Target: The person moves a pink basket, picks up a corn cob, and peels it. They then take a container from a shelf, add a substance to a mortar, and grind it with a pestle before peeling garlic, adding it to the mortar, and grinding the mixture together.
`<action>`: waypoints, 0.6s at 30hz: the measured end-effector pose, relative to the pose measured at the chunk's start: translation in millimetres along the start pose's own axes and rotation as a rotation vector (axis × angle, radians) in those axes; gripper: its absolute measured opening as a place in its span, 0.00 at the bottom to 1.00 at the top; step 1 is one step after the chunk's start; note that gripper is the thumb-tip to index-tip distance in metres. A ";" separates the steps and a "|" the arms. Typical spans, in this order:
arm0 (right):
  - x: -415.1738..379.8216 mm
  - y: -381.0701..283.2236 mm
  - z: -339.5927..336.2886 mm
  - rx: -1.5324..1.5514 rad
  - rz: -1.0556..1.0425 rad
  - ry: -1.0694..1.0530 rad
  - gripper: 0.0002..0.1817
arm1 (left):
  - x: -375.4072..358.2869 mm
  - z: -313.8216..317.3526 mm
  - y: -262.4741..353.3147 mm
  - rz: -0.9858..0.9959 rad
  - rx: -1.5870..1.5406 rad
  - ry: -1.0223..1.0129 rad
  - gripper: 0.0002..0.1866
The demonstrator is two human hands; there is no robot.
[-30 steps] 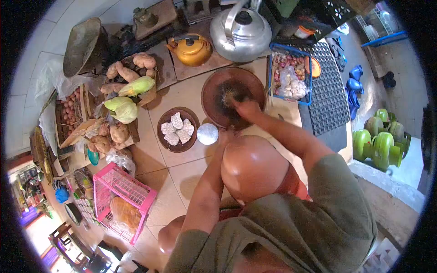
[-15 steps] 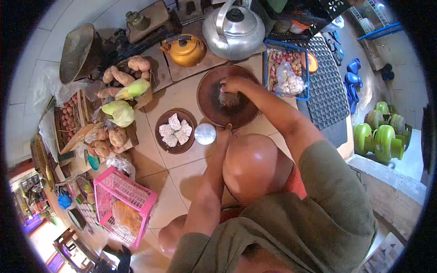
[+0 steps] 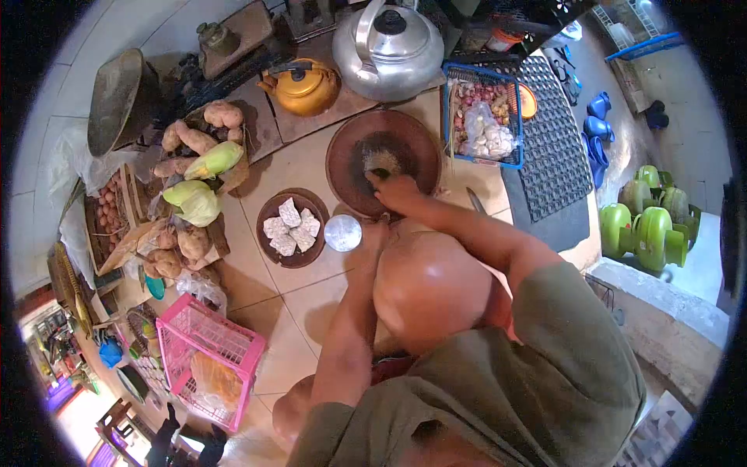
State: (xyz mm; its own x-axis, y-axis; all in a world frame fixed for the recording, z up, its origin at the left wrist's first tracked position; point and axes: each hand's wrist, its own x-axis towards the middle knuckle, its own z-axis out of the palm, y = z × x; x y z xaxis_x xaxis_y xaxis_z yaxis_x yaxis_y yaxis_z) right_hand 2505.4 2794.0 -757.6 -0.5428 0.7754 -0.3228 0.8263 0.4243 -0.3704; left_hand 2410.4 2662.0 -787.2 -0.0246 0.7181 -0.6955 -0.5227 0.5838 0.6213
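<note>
A wide brown stone mortar (image 3: 342, 167) lies on the tiled floor with coarse ground paste (image 3: 389, 159) in its middle. My right hand (image 3: 395, 194) is closed around a short dark pestle (image 3: 379, 173), mostly hidden by the fingers, pressed down in the lower part of the bowl. At the near rim, my left hand (image 3: 384, 229) grips the mortar's edge beside my knee; its fingers are partly hidden. Left of it stand a glass with a pale top (image 3: 343, 233) and a small brown dish (image 3: 268, 208) of white-coated tempeh pieces (image 3: 292, 227).
A knife blade (image 3: 476, 201) lies right of the mortar. Behind are a gold kettle (image 3: 305, 89), a large silver kettle (image 3: 389, 58) and a blue basket (image 3: 445, 117) of shallots and garlic. Sweet potatoes (image 3: 194, 138) and corn (image 3: 214, 161) lie left, a pink crate (image 3: 249, 350) nearer.
My right hand has moved from the far part of the mortar toward its near side with the pestle. The knife blade has come into sight. My left hand remains at the rim.
</note>
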 end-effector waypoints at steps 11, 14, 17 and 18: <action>-26.6 6.6 -2.8 -0.221 0.156 0.013 0.25 | 7.3 6.3 6.6 0.020 0.001 -0.002 0.15; 20.2 23.7 -40.6 -0.082 0.060 -0.064 0.28 | 6.8 7.5 5.2 0.018 0.007 -0.007 0.16; 27.9 27.6 -4.8 0.093 0.064 -0.039 0.31 | 4.1 8.5 6.0 0.010 0.003 -0.007 0.16; 5.6 19.2 11.9 -0.064 0.057 -0.028 0.32 | 3.9 7.8 4.7 0.009 0.004 -0.008 0.16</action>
State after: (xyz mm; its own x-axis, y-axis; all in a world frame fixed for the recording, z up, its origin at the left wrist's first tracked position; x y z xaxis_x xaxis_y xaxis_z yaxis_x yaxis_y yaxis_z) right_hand 2516.4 2800.9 -776.9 -0.4978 0.7862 -0.3662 0.8634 0.4094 -0.2947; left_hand 2414.4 2670.5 -784.2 -0.0225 0.7263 -0.6870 -0.5188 0.5789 0.6290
